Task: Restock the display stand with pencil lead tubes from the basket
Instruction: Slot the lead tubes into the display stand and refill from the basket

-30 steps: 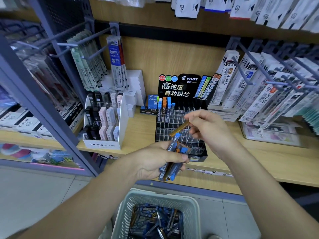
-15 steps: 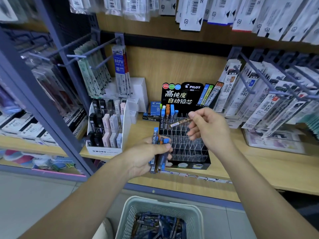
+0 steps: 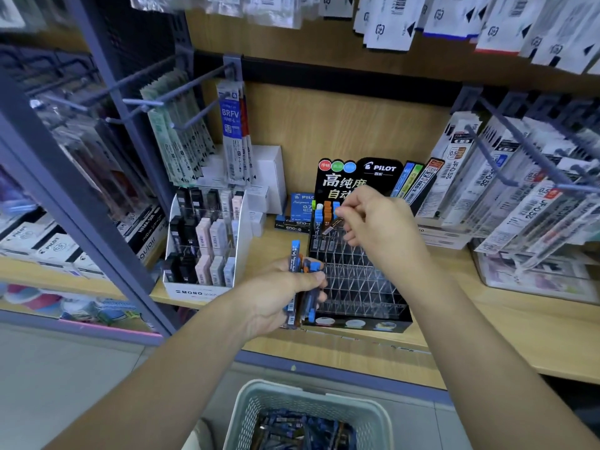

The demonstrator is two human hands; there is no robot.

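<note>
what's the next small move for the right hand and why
Probably tip the tube upright and lower it into an empty slot beside the stocked tubes in the back row of the display stand. The right hand pinches it tilted just above that row, and the left hand holds a bundle of tubes.

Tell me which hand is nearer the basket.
Left. The left hand grips tubes above the basket; the right hand pinches one higher, at the display stand's back row.
</note>
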